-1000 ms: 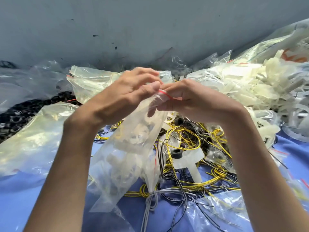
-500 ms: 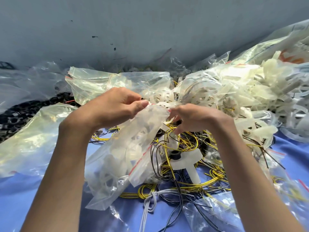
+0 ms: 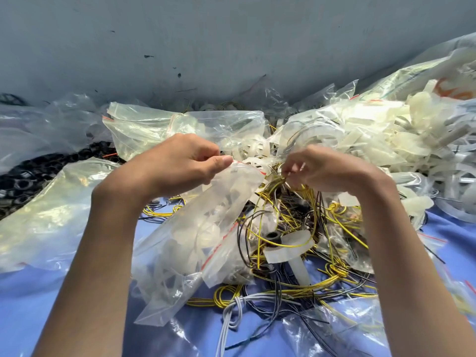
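Observation:
My left hand pinches the top edge of a clear zip bag that holds white plastic parts; the bag hangs down to the blue cloth. To its right, my right hand pinches yellow and dark wires at the top of a tangled wire pile. A white plastic part with a black core lies in the middle of that tangle.
Clear bags lie along the grey wall. A heap of white plastic pieces fills the right. Black ring parts sit in a bag at the left. A grey cable bundle lies in front.
My hands came down and moved apart. The right hand let go of the bag's red-striped top and took hold of wires; the left hand kept the bag and lowered it.

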A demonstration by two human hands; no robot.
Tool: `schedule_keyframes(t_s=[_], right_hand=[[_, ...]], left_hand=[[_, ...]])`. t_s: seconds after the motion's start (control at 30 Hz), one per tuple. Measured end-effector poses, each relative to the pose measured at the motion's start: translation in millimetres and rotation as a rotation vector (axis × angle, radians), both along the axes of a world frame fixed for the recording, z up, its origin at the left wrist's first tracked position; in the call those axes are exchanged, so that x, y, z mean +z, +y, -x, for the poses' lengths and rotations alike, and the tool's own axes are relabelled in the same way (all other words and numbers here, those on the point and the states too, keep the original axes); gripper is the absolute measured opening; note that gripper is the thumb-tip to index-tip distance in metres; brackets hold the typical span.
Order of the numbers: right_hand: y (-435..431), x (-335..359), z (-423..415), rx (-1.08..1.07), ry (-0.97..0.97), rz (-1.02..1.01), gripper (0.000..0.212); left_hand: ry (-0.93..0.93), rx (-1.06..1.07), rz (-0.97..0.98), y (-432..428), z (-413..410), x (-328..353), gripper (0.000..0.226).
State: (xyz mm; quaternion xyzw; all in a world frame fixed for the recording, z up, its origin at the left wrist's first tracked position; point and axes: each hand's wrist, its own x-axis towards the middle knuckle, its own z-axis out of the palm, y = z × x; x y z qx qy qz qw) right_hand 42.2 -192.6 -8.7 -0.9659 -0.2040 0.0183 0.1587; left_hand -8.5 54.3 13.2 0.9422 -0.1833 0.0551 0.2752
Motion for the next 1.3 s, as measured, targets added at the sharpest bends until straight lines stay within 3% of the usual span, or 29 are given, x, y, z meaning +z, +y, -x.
schedule_keyframes(t_s=[0.13, 0.27, 0.4, 0.5, 0.73, 0.87, 1.0, 1.1, 1.23, 1.3], right_hand=[[-2.4, 12.6, 6.1, -0.012, -0.139, -0.308, 0.023], [-0.9, 22.4, 14.5, 0.048, -0.163, -0.480, 0.036], [3.4, 26.4, 18.4, 0.083, -0.306, -0.479, 0.020], [6.9, 28.2, 20.7, 0.091, -0.318, -0.571, 0.010], [13.4, 33.9, 24.3, 0.126, -0.290, -0.796, 0.015], [13.6, 32.3, 21.6, 0.028, -0.350, -0.844, 0.006], [8.3, 33.6, 16.5, -0.174, -0.411, -1.015, 0.008], [-0.9, 31.3, 11.5, -0.303, -0.430, -0.934, 0.009], [-10.3, 20.2, 5.5, -0.419, -0.319, -0.707, 0.005], [-12.2, 18.6, 4.3, -0.440, -0.251, -0.625, 0.022]], left_hand=[[0.004, -0.008, 0.018, -2.8, 0.7, -0.6, 0.041], [0.023, -0.045, 0.046, -6.3, 3.5, 0.6, 0.030], [-0.021, -0.054, 0.097, -16.3, 3.6, -0.9, 0.017], [-0.096, -0.069, 0.163, -31.2, 2.4, -3.8, 0.021], [-0.137, -0.136, 0.314, -51.9, 2.8, -10.0, 0.013], [-0.159, -0.096, 0.392, -46.8, 0.4, -8.8, 0.011], [-0.128, -0.096, 0.348, -43.0, -0.9, -10.0, 0.013], [-0.139, -0.052, 0.330, -41.0, -2.3, -10.5, 0.010], [-0.156, -0.009, 0.344, -39.6, -1.6, -8.8, 0.010], [-0.167, 0.020, 0.362, -38.6, -1.4, -7.5, 0.009]])
